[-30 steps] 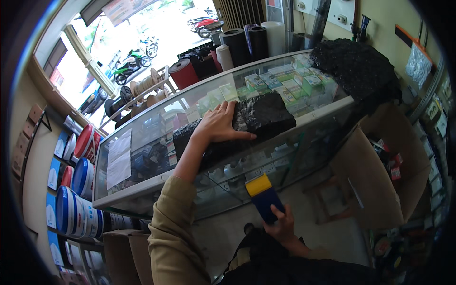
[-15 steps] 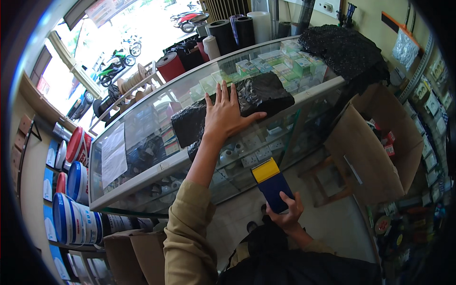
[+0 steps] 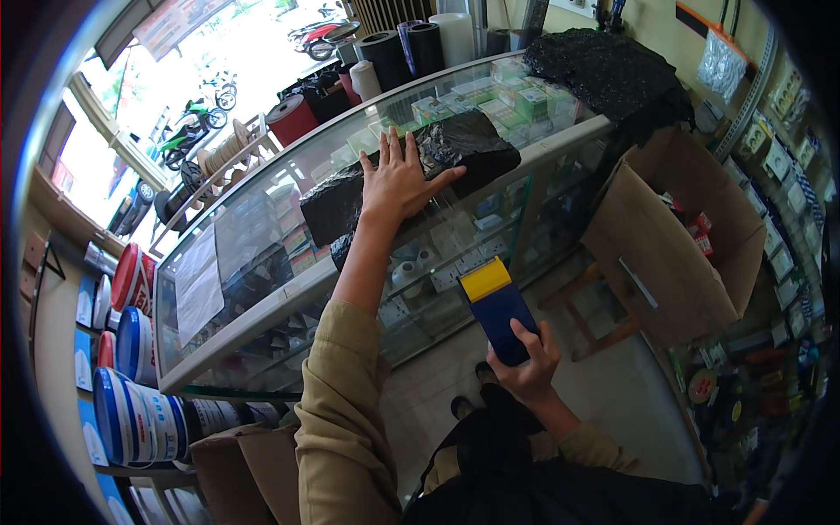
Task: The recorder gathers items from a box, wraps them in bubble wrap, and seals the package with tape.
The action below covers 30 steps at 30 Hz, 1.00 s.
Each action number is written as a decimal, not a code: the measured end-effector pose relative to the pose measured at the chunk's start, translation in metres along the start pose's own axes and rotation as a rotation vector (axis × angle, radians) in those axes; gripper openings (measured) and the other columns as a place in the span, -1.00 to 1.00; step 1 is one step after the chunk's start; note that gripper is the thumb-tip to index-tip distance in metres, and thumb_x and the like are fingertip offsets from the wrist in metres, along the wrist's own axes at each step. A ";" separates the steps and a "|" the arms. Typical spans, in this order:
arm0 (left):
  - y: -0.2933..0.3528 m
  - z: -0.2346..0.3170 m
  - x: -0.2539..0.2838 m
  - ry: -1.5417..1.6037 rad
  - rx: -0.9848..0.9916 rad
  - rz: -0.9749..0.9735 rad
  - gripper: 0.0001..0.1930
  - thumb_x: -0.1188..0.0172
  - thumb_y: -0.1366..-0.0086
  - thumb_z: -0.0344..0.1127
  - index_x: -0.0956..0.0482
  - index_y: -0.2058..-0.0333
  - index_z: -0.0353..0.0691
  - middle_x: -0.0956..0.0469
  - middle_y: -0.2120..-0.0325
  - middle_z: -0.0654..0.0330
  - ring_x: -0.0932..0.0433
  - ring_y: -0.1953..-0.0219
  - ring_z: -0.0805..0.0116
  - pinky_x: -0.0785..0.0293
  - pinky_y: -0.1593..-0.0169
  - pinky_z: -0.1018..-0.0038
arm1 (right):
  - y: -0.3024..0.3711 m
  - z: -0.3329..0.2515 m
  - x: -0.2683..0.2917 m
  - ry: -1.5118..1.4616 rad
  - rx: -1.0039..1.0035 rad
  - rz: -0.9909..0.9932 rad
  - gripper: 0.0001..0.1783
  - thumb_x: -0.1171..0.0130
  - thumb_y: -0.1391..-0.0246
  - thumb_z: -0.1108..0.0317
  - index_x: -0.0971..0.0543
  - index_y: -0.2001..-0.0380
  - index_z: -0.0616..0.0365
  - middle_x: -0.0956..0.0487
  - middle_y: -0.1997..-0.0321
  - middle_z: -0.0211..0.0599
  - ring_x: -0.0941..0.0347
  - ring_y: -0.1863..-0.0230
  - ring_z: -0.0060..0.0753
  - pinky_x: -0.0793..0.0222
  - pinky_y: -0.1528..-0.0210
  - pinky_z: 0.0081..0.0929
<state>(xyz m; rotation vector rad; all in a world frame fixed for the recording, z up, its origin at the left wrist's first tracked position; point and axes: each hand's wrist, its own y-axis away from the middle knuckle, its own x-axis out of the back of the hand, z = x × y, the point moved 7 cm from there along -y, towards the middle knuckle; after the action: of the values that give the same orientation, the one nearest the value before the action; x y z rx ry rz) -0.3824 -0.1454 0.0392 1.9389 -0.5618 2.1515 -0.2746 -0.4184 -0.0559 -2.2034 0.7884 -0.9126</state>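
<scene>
My left hand (image 3: 399, 181) lies flat, fingers spread, on a black plastic-wrapped package (image 3: 464, 147) resting on top of a glass display counter (image 3: 262, 236). My right hand (image 3: 528, 367) is lower, in front of the counter, gripping a small blue box with a yellow end (image 3: 496, 304), held upright and tilted. My left arm wears a tan sleeve and reaches forward over the counter's front edge.
A second black plastic bundle (image 3: 604, 70) lies at the counter's right end. An open cardboard box (image 3: 678, 232) stands on a stool to the right. Paint buckets (image 3: 131, 411) stack at the left. Dark rolls (image 3: 411, 48) stand behind the counter; small boxes fill it.
The view has shifted so the counter appears closer and higher. My left hand stays pressed on the black package; my right hand has raised the blue and yellow box slightly.
</scene>
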 end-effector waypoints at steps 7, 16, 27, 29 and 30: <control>0.003 0.002 0.001 0.003 -0.001 0.003 0.15 0.27 0.00 0.61 0.11 -0.29 -0.31 0.19 -0.32 -0.11 0.24 -0.38 0.10 0.27 -0.34 0.03 | -0.008 0.004 -0.011 0.066 -0.015 -0.099 -0.47 -0.36 0.39 0.26 -0.52 0.19 0.04 -0.37 0.47 -0.22 -0.41 0.57 -0.20 -0.36 0.56 -0.36; -0.001 0.008 -0.001 0.052 -0.030 0.006 0.17 0.19 0.02 0.60 0.05 -0.28 -0.35 0.15 -0.31 -0.12 0.19 -0.37 0.04 0.27 -0.33 -0.02 | -0.070 -0.009 -0.034 0.201 -0.142 -0.377 -0.51 -0.38 0.41 0.28 -0.52 0.25 0.05 -0.46 0.41 -0.09 -0.52 0.47 -0.03 -0.47 0.45 -0.24; 0.001 -0.007 -0.007 0.069 -0.017 0.041 0.20 0.21 0.04 0.62 0.07 -0.28 -0.38 0.15 -0.31 -0.15 0.21 -0.37 0.01 0.30 -0.31 -0.10 | 0.039 0.159 -0.081 0.171 -0.650 -0.849 -0.57 -0.38 0.42 0.11 -0.60 0.46 0.18 -0.57 0.45 -0.14 -0.53 0.37 -0.15 -0.43 0.29 -0.28; 0.005 0.010 0.003 0.083 -0.049 0.045 0.21 0.22 0.05 0.63 0.08 -0.27 -0.40 0.16 -0.31 -0.16 0.22 -0.37 0.01 0.31 -0.31 -0.10 | 0.025 0.210 -0.043 -0.111 -0.792 -0.715 -0.72 -0.33 0.28 0.23 -0.60 0.48 0.18 -0.56 0.45 -0.26 -0.50 0.36 -0.37 -0.40 0.28 -0.42; 0.004 0.018 0.006 0.082 -0.069 0.043 0.22 0.23 0.05 0.63 0.08 -0.27 -0.41 0.17 -0.31 -0.17 0.23 -0.37 0.01 0.32 -0.31 -0.10 | 0.004 0.232 -0.022 -0.302 -0.685 -0.609 -0.84 -0.26 0.19 0.32 -0.59 0.51 0.16 -0.54 0.47 -0.36 -0.45 0.36 -0.51 -0.37 0.25 -0.51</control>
<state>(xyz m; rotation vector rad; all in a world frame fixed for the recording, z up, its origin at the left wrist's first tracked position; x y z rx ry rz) -0.3684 -0.1572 0.0461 1.8104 -0.6597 2.1959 -0.1113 -0.3332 -0.1994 -3.1934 0.2911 -0.5787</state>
